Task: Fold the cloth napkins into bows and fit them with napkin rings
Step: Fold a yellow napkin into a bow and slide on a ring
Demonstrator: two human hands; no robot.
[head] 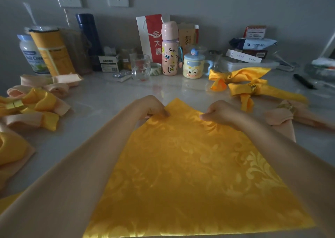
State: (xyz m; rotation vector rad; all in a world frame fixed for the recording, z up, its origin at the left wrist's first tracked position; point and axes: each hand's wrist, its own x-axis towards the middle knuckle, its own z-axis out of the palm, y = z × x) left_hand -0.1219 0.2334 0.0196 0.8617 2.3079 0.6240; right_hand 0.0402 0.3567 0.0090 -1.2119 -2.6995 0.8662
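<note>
I have the yellow napkin (190, 174) spread flat on the table (108, 96) right in front of me. It lies between my forearms, with its near edge close to my body. Its far tip points away from me and shows in the gap between my two hands.

My left hand (154, 107) pinches the cloth just left of that tip, thumb on top and fingers curled under the edge. My right hand (220, 112) pinches it the same way just right of the tip. The two hands are level with each other and apart, and the cloth puckers a little where each one grips.

Beyond my right hand lie two finished yellow bows (253, 91), one behind the other and touching, each with a gold ring (252, 89) round its middle. A peach bow (286, 114) with its own ring sits just beside my right forearm. On the left side of the table is a heap of peach and yellow bows (34, 103), well apart from the flat napkin.

Along the wall stand a pink bottle (169, 51), a cartoon mug (193, 65) with a lid and a clear glass (140, 66). A black pen (304, 81) lies at the far right.
</note>
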